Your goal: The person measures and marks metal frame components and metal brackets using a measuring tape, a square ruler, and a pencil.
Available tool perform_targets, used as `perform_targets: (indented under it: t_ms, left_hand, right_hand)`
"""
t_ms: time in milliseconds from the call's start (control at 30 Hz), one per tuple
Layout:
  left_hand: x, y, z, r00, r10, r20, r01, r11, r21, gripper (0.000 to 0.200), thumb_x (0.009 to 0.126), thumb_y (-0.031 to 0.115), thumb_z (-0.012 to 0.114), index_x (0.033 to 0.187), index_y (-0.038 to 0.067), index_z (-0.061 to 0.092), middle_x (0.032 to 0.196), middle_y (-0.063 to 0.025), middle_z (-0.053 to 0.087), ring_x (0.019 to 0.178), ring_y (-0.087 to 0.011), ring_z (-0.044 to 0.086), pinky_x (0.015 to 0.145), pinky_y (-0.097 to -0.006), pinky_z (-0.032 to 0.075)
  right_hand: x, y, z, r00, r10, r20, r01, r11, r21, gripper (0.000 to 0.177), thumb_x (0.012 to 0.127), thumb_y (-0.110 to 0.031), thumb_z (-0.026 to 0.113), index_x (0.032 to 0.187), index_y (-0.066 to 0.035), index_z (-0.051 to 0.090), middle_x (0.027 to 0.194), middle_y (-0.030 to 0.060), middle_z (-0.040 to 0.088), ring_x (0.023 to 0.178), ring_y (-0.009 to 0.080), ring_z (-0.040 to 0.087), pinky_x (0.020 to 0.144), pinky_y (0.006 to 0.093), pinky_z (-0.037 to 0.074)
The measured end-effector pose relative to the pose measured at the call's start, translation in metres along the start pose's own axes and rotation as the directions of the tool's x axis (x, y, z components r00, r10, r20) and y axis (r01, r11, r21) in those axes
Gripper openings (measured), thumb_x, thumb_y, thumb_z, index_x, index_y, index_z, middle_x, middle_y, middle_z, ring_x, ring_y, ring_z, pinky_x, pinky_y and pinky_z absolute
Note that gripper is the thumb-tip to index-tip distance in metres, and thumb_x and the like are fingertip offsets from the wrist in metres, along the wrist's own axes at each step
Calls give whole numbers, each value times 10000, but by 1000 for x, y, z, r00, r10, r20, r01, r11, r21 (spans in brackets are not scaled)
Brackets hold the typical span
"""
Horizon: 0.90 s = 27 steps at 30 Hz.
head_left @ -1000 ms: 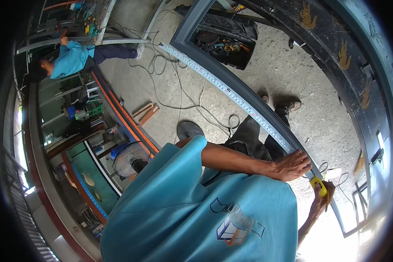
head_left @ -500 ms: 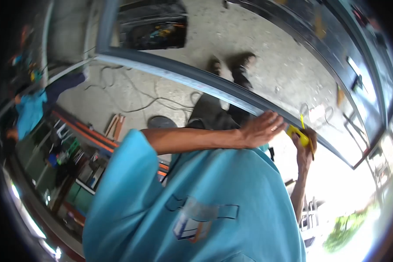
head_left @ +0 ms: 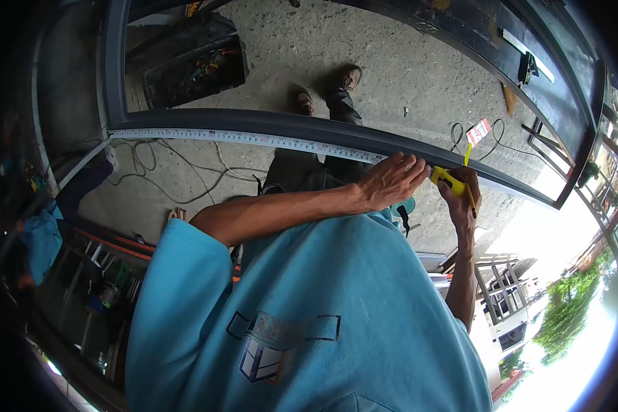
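So the left hand (head_left: 391,180) is laid flat with the fingers spread a bit, pressing the tape (head_left: 254,138) down onto the grey frame bar (head_left: 185,122). The tape runs along the top of that bar from the corner at the far left right up to the fingertips. The right hand (head_left: 462,194) is just beside it, closed around the yellow case (head_left: 450,180) that the tape comes out of, and there's a thin yellow pencil (head_left: 468,152) poking up out of the same grip. Both hands sit on the bar, nearly touching. Below the bar on the concrete floor are shoes (head_left: 347,77), a black toolbox (head_left: 185,65) full of tools and loose cables (head_left: 165,172). Another person in blue (head_left: 41,240) is off at the left edge, blurry
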State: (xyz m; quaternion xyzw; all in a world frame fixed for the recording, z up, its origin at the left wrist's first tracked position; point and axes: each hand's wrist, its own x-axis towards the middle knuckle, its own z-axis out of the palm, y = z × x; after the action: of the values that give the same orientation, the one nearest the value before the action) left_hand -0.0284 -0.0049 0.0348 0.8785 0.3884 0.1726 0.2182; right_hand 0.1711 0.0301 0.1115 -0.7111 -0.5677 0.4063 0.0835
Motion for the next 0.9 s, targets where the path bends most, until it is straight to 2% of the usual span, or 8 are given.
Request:
perform_targets:
  t_ms: [133,367,567,667,733,767,833,900]
  left_hand:
    - [9,-4,14,1000,17,4,-17,999,29,430,816,139,612,1207,-27,544,1097,-99,508,1028,-233,463,859,-351,445]
    - [12,-4,17,999,53,5,-53,995,79,430,779,142,658,1154,-48,565,1024,-107,535,976,-229,488,825,-324,477]
    - [16,-9,15,996,85,-10,-84,993,84,422,745,141,686,1103,-57,583,943,-116,552,903,-225,516,770,-313,506]
    - [18,-11,11,996,85,21,-85,995,43,403,738,123,676,1084,-63,587,929,-121,554,890,-228,527,767,-321,507]
    - [21,-15,7,992,102,-78,-101,995,16,275,722,121,646,920,-70,637,831,-108,550,837,-206,516,676,-289,501]
    - [22,-15,5,992,100,-77,-99,995,18,275,722,121,646,920,-70,637,831,-108,550,837,-206,516,676,-289,501]
    - [26,-17,2,997,40,60,-31,989,-145,283,739,125,617,948,-65,637,878,-130,557,845,-228,533,697,-315,504]
    - [28,-21,-3,997,45,64,-29,972,-233,324,763,128,582,1035,-42,620,925,-149,554,883,-254,545,704,-354,505]
  right_hand:
    - [0,-1,2,1000,8,-11,-8,1000,-5,403,720,-238,732,1022,-48,545,916,119,640,846,228,638,752,339,503]
    - [1,-2,0,998,62,26,-62,998,-2,421,724,-272,732,1037,-60,545,951,120,657,884,236,651,780,356,505]
    - [1,-6,-2,999,37,29,-38,999,35,455,720,-320,744,1044,-67,547,956,121,658,899,249,656,779,361,510]
    - [6,-3,-6,998,42,47,-42,999,-2,463,712,-332,744,1037,-67,547,952,120,658,898,249,656,779,360,511]
    - [12,-4,-9,997,37,68,-35,999,-25,464,708,-335,745,1030,-65,549,933,117,655,884,246,655,771,359,510]
    - [13,-5,-11,995,42,96,-37,998,-51,465,704,-338,746,1023,-62,551,914,114,652,870,244,654,762,358,509]
    - [14,-12,-14,994,35,103,-31,999,-40,456,699,-331,749,1001,-50,557,869,111,638,831,231,646,732,348,502]
    - [23,-29,-21,966,181,187,-173,983,-55,442,693,-316,752,980,-39,563,839,113,627,802,221,637,710,338,495]
